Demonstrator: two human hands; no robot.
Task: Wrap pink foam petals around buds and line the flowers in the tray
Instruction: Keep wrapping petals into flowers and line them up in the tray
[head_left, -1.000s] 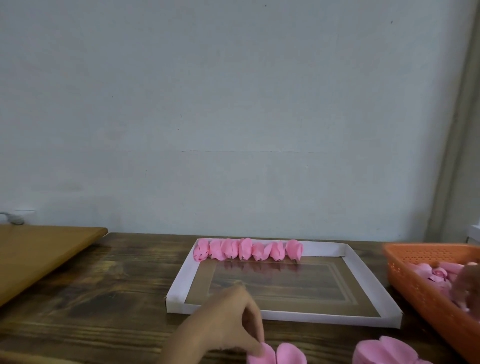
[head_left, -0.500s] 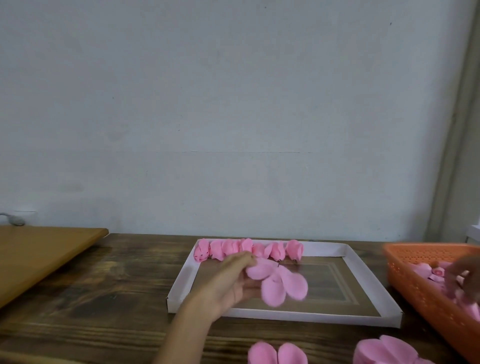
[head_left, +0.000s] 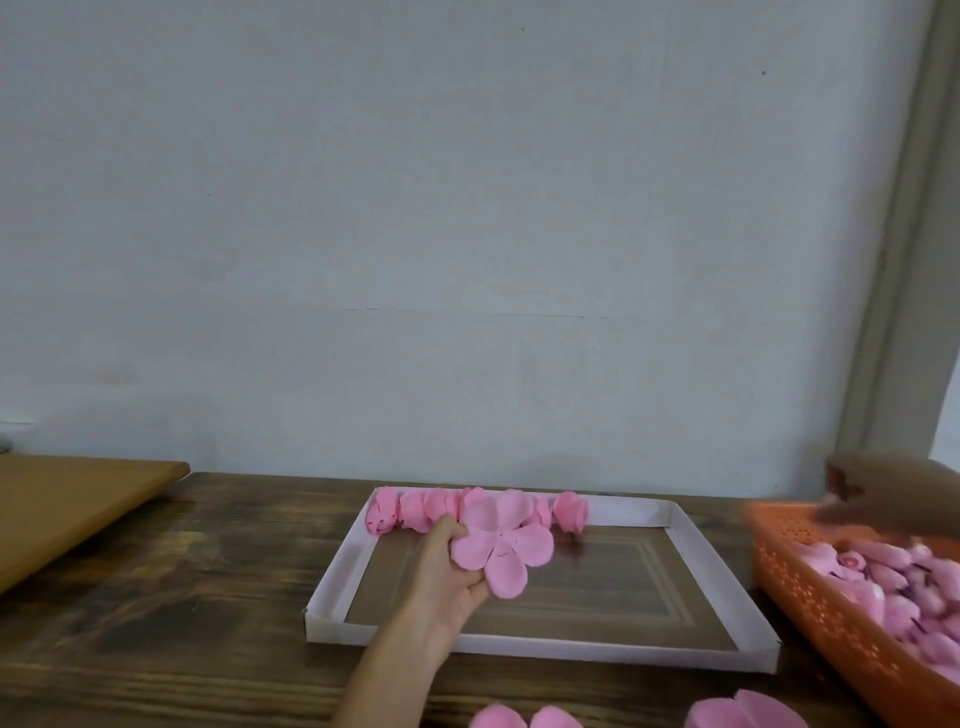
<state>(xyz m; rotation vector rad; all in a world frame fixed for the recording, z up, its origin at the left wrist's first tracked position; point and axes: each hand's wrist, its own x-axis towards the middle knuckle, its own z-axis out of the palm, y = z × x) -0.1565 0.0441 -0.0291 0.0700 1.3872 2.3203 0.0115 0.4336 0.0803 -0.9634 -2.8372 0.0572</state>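
Note:
My left hand (head_left: 441, 577) holds a flat pink foam petal piece (head_left: 501, 545) with several lobes, raised over the left part of the white-rimmed tray (head_left: 691, 551). Several finished pink flowers (head_left: 410, 509) lie in a row along the tray's far edge; the petal piece hides part of that row. My right hand (head_left: 883, 499) is blurred above the far end of the orange basket (head_left: 810, 608), which holds many pink buds (head_left: 883, 577). Whether the right hand holds anything I cannot tell.
More loose pink petal pieces (head_left: 524, 719) (head_left: 748, 712) lie on the dark wooden table at the near edge. A lighter wooden board (head_left: 67, 499) sits at the far left. A plain wall stands behind the table.
My left hand picked a petal piece from the near table edge and lifted it over the tray. My right hand rose from inside the basket to above its far end.

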